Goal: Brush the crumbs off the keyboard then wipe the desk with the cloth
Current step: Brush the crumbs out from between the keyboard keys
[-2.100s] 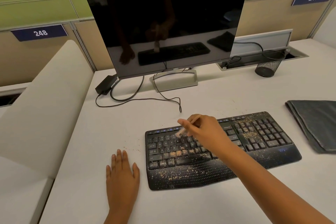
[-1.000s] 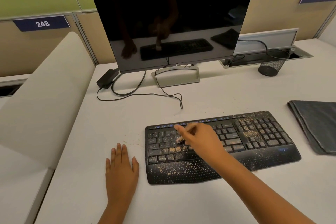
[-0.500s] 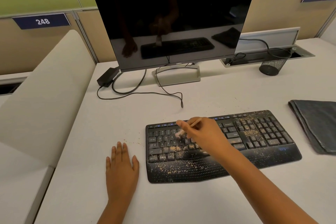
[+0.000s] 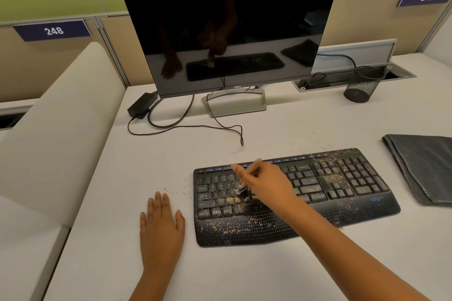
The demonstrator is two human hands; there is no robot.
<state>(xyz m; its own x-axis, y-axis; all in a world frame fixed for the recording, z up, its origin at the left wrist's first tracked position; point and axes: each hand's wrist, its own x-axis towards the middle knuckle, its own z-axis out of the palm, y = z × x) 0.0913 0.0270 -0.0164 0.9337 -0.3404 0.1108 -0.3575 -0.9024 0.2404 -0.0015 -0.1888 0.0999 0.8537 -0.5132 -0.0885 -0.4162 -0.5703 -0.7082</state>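
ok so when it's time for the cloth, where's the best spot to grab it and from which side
Probably its near-left corner. The folded dark cloth lies flat on the desk, right of the keyboard, its right part out of frame. The right hand, now holding the brush, could come from above and pinch the layers at that exposed edge.

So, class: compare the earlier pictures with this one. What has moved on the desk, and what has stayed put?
The right hand, gripping the small brush, stroked down the keyboard's left keys, back up, now down again. The left hand stays flat on the desk; the cloth lies untouched; crumbs still cover the palm rest.
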